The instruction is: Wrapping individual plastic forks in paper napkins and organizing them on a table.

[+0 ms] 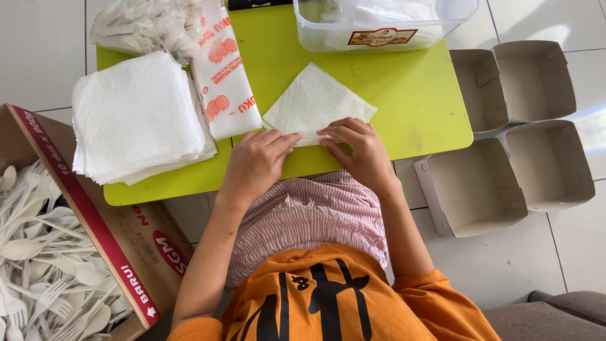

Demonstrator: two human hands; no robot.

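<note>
Napkin (314, 101): its near edge is hidden under the left hand (255, 161) and right hand (360, 148).
Clear tub (379, 31): beyond the hands, its top is cut by the upper edge; contents too blurred to tell.
Plastic bag (145, 25): far left of the grip, cut off at the top.
Cutlery box (95, 227): left of the hands, runs off the left and bottom edges.
Grey cushion (555, 312): only a corner shows.

This looks like a home turned to small food-packing work, done seated on a white tiled floor (38, 57) at a low green worktop (416, 101). A stack of napkins (136, 117), a carton of white plastic cutlery (44, 265) and four open cardboard meal boxes (511, 132) on the floor point to takeaway meals being readied.
</note>
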